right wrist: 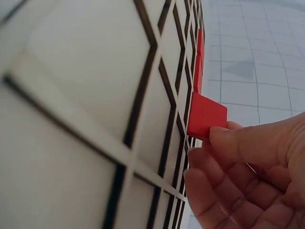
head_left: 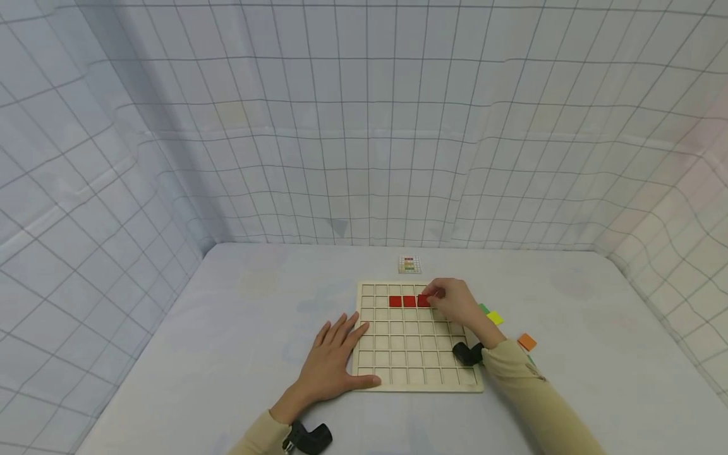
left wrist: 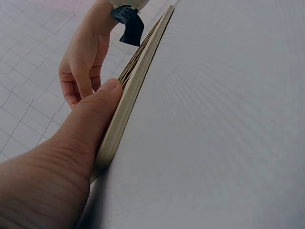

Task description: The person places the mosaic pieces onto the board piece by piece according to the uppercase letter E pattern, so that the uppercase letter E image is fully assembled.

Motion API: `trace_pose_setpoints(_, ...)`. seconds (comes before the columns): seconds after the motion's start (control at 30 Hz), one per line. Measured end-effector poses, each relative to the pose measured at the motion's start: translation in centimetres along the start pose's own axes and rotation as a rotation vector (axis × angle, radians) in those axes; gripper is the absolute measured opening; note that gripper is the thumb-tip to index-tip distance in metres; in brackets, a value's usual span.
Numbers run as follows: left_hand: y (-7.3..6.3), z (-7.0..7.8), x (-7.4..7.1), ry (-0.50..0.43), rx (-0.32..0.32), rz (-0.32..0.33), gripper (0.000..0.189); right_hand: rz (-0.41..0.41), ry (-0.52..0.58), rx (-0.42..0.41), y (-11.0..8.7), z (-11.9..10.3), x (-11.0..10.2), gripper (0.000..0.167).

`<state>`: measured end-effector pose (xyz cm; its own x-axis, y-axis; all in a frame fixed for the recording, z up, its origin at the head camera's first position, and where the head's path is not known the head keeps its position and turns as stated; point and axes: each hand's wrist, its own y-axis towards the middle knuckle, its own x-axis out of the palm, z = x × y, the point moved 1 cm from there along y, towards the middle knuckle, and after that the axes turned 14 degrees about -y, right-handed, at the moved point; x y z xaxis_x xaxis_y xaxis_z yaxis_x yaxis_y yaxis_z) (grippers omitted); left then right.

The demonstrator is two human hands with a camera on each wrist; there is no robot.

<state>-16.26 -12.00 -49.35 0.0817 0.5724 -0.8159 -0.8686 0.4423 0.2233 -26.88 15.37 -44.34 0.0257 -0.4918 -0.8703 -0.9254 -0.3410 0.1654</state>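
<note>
1. The right hand (head_left: 455, 303) pinches a red tile (right wrist: 206, 117) between its thumb and a finger; the other fingers curl loosely beneath.
2. That tile is over the second row from the far edge of a pale gridded board (head_left: 398, 359), tilted up from it; whether its lower edge touches the board is hard to tell.
3. Two more red tiles (head_left: 402, 301) lie side by side in that row, just left of the held one.
4. The left hand (head_left: 332, 363) has its fingers spread and straight at the board's left edge, the thumb resting on the near left corner.
5. Right of the board, near the right forearm, a yellow tile (head_left: 495, 318), a green tile (head_left: 484, 309) and an orange tile (head_left: 527, 342) lie on the white surface (head_left: 591, 341).
6. Just beyond the board's far edge is a small card (head_left: 409, 264) printed with a grid and coloured squares.
7. A white curtain (head_left: 370, 126) with dark grid lines hangs behind the surface.
</note>
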Motion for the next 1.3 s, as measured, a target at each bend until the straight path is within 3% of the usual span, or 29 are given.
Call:
trace_pose_setpoints(0.2,0.0,0.0,0.0,-0.003,-0.007,-0.008,0.1,-0.047,-0.082,-0.001,0.0,0.0,0.1,0.011)
trace_pose_setpoints(0.47,0.0,-0.1,0.3,-0.006,0.019,0.018,0.1,-0.041,-0.144,-0.14,-0.6,0.4,0.1,0.022)
trace_pose_setpoints(0.77,0.2,0.1,0.1,0.007,0.002,0.001,0.101,-0.084,-0.222,-0.187,-1.6,0.8,0.1,0.028)
trace_pose_setpoints(0.97,0.1,0.1,0.1,0.0,0.006,0.001,0.1,-0.122,-0.218,-0.276,-2.7,1.0,-0.4,0.031)
trace_pose_setpoints(1.13,0.0,0.1,-0.1,0.007,0.003,-0.004,0.099,-0.191,-0.102,-0.268,-4.2,1.4,-1.2,0.026)
trace_pose_setpoints(1.3,0.0,0.1,-0.1,0.011,-0.004,-0.007,0.099,-0.114,-0.084,-0.171,-5.7,2.1,-2.4,0.022)
